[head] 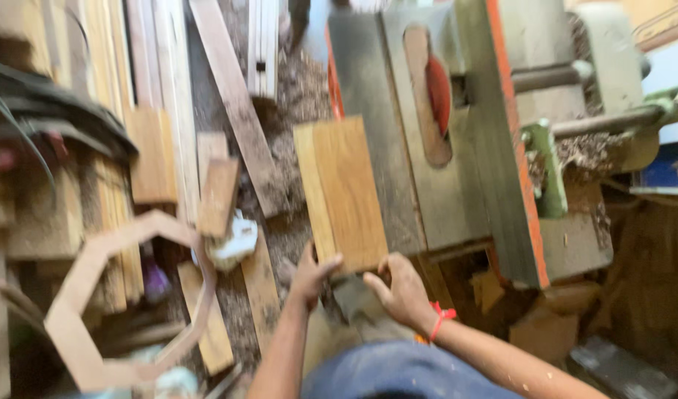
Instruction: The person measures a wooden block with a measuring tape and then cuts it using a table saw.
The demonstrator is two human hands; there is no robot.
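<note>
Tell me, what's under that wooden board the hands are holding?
The board lies on the grey saw table, its left edge over the sawdust floor. Both hands, left and right, grip its near end. The table beneath it is covered.

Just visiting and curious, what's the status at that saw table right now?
Left hand and right hand grip the near end of the wooden board. Board flat on saw table. Blade apart, to its right.

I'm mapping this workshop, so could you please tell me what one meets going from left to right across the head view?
Polygonal wooden ring → short board leaning among the scraps → left hand → wooden board → right hand → red saw blade → orange-edged saw table → green machine bracket.
</note>
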